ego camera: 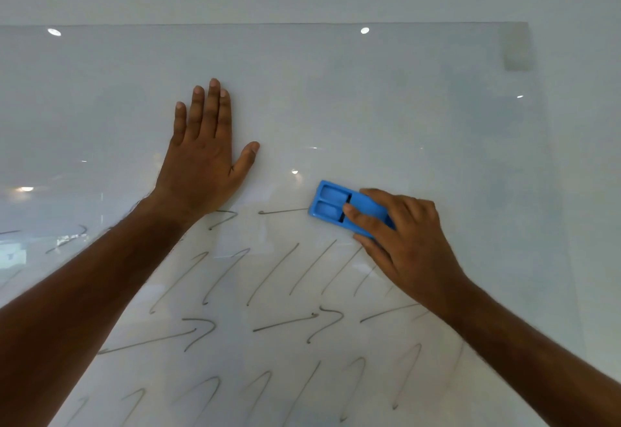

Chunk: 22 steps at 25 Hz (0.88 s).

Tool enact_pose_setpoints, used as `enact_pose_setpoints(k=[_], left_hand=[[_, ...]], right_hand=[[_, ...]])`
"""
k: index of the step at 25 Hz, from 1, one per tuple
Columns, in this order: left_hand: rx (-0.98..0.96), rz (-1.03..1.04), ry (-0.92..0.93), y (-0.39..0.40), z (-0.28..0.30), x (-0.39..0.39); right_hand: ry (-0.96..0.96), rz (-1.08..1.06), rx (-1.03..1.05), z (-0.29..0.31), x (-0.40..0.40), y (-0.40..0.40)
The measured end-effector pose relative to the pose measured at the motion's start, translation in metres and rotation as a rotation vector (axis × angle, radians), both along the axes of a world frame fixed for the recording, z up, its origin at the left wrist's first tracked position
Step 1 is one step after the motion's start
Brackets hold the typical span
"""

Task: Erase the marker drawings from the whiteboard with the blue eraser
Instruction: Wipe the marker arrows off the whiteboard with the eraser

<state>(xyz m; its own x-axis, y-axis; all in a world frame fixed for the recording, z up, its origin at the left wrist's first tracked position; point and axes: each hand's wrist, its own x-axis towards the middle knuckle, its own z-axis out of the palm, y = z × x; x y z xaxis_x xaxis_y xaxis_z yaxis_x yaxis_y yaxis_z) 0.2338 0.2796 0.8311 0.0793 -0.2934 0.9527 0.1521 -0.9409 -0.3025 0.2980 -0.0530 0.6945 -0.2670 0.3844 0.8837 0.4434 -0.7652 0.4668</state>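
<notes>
A glossy whiteboard (369, 107) fills the view. Dark marker drawings (268, 275), hooked strokes and arrows in several rows, cover its lower half. The upper half shows no marks. My right hand (406, 242) grips the blue eraser (332, 205) and holds it flat on the board, its left end at the tip of a short horizontal stroke (284, 211). My left hand (201, 158) rests flat on the board with fingers straight, up and left of the eraser, just above the top row of marks.
The board's top edge (302, 24) runs across the upper view with plain wall above. A piece of tape (517, 47) sits at the top right corner. Ceiling lights reflect in the glossy surface.
</notes>
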Motion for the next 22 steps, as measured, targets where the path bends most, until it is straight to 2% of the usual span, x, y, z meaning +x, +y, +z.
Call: enact_pose_setpoints(k=[3,6,9,12,16,19,22], left_hand=[[0.001,0.005,-0.001,0.0,-0.001,0.0],[-0.003,0.006,-0.004,-0.001,-0.001,0.001],[-0.003,0.012,-0.005,-0.002,-0.001,0.001],[-0.012,0.012,-0.006,-0.002,-0.001,0.0],[-0.01,0.012,0.006,-0.002,-0.002,-0.002],[-0.017,0.012,0.015,-0.002,-0.002,-0.003],[-0.017,0.003,0.021,-0.003,-0.002,-0.002]], right_hand=[[-0.023,-0.059,-0.051,-0.002,0.009,-0.031],[-0.005,-0.087,0.004,0.013,0.013,-0.047],[0.032,-0.031,0.13,0.034,0.011,-0.03],[0.031,0.054,0.162,0.047,0.001,0.006],[-0.026,0.058,0.049,0.022,-0.005,0.03],[-0.054,0.0,-0.048,-0.001,-0.003,0.012],[-0.091,-0.05,-0.068,0.002,0.002,-0.019]])
